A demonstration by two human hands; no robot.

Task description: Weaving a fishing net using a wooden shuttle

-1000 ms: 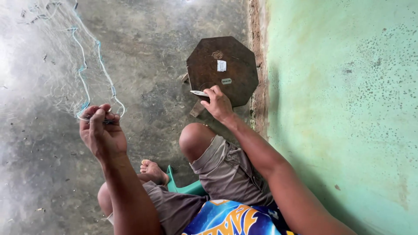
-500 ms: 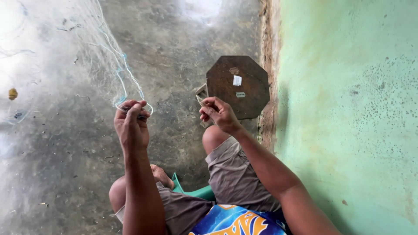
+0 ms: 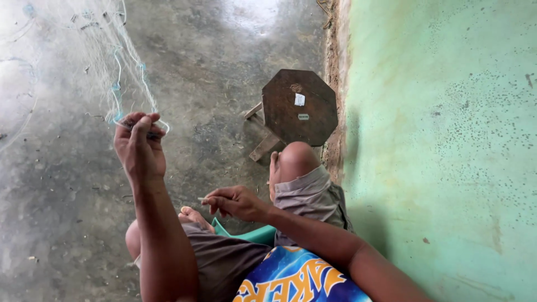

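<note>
Left hand (image 3: 139, 150) up, pinching the fishing net (image 3: 120, 72) edge; right hand (image 3: 235, 201) low by the knee, gripping a thin netting needle (image 3: 202, 199).

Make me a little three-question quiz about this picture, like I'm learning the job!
1. True or false: the left hand is pinching the net's blue cord.
2. What shape is the top of the brown stool? A) round B) eight-sided C) square
3. Fill in: the right hand holds a small pale tool in front of the person's ____.

Key: 1. True: the fingers close on the cord at the net's edge. 2. B: the stool stands on the concrete floor beside the green wall. 3. Knees: the hand is low, between the bent legs, well apart from the net.
</note>
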